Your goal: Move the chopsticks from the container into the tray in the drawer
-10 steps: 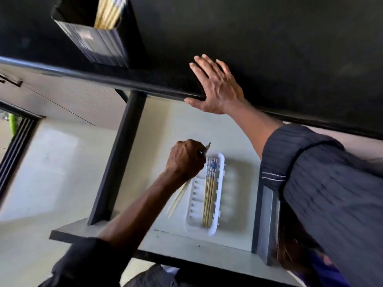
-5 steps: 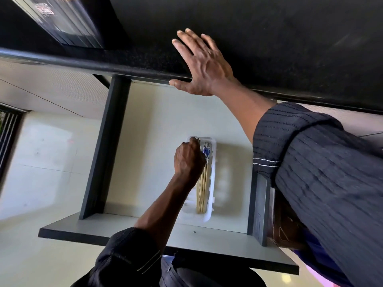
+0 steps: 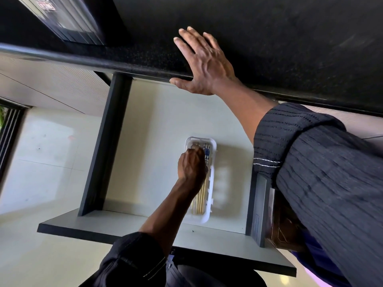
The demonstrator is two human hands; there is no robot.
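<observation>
A white slotted tray [image 3: 204,220] lies on the floor of the open drawer [image 3: 149,141]. Several wooden chopsticks [image 3: 201,198] with blue-patterned tops lie lengthwise in it. My left hand [image 3: 191,166] is down in the tray, its fingers curled shut on chopsticks at their upper part; the hand hides exactly how many it grips. My right hand [image 3: 204,65] rests flat, fingers spread, on the edge of the black countertop [image 3: 290,38]. The dark ribbed container [image 3: 70,19] stands on the counter at the top left, its opening cut off by the frame.
The drawer has dark grey sides [image 3: 105,146] and a grey front panel [image 3: 124,226]. A pale tiled floor [image 3: 41,162] lies to the left. My dark sleeve [image 3: 321,172] covers the drawer's right side.
My left hand has lowered the chopsticks it carried down into the tray among the others. The view has tilted, so the container's top has left the frame. The right hand stays on the counter.
</observation>
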